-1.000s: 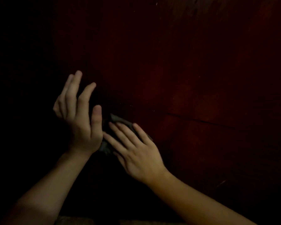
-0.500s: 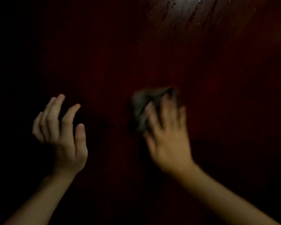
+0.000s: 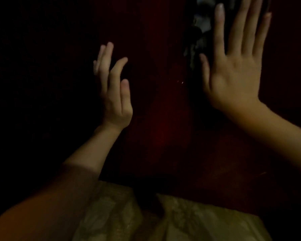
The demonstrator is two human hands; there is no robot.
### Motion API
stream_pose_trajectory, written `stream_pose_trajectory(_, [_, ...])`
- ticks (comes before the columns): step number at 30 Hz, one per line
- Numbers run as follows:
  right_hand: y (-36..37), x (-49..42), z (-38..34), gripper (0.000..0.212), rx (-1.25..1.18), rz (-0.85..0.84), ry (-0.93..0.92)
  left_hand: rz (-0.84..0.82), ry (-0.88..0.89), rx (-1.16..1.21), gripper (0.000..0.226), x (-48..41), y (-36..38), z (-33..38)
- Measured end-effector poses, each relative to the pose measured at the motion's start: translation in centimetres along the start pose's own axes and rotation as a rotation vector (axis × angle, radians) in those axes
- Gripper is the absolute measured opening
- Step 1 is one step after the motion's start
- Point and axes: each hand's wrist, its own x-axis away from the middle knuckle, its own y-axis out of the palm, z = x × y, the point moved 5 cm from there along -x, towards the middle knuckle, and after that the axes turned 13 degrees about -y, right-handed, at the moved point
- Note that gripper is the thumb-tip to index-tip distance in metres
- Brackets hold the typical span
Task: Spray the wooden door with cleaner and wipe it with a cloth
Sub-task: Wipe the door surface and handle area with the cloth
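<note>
The dark reddish wooden door (image 3: 163, 110) fills the dim view in front of me. My right hand (image 3: 233, 66) lies flat against it at the upper right, fingers straight and spread, pressing a grey cloth (image 3: 198, 26) onto the wood. Only the cloth's left part shows beside my thumb and index finger. My left hand (image 3: 113, 87) is raised edge-on left of centre, fingers straight and loosely together, holding nothing; whether it touches the door is unclear. No spray bottle is in view.
A pale patterned fabric (image 3: 172, 218) shows along the bottom edge, below the door. The left side of the view is too dark to read.
My right hand has slid the cloth up and to the right across the door. The left hand has stayed raised and empty. The camera now tilts lower, showing the pale fabric.
</note>
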Motion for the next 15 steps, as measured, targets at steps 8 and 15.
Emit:
stream_pose_trajectory(8, [11.0,14.7,-19.9,0.079,-0.094,-0.236,-0.692,-0.088,-0.007,-0.020,0.043,1.2,-0.1,-0.6])
stream_pose_trajectory(15, [16.3,25.6,-27.2,0.078,-0.151,-0.568,-0.961,-0.079,-0.022,-0.095,0.049,3.0,0.2,-0.4])
